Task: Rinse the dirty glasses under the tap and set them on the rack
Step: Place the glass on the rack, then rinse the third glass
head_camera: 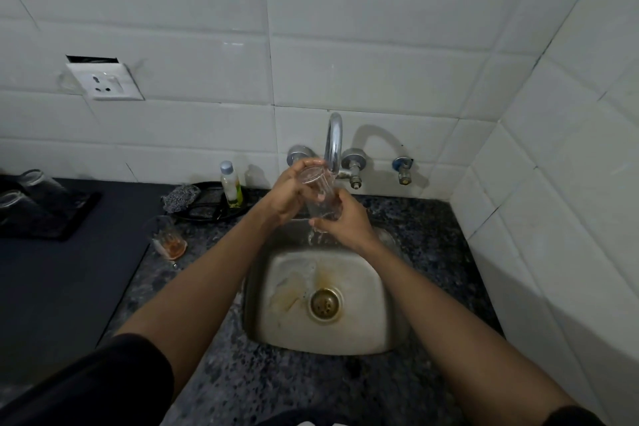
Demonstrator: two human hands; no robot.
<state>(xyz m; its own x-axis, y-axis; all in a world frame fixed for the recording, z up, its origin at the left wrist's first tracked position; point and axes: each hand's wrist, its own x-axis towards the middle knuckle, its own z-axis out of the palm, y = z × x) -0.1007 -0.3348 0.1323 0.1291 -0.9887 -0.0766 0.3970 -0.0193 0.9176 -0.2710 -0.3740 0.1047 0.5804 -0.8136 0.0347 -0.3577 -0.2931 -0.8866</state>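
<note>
While under the tap (pixel 333 142), glass (pixel 320 195) grasped by both hands' fingers (pixel 340 214), rim left, base right

A dim kitchen corner is showing white tiled walls (pixel 345 45) meeting above a speckled dark granite tabletop (pixel 428 221).

Large glossy rectangular tiles are covering the back wall and the right-hand wall (pixel 570 149), which are joining in a corner at the right. A white plastic wall socket (pixel 105 81) is sitting crooked on the back wall at the left, a dark gap showing above it. A flat dark grey surface (pixel 62 287) is lying along the left side, beside the granite. Soft light is reflecting faintly off the tiles.
</note>
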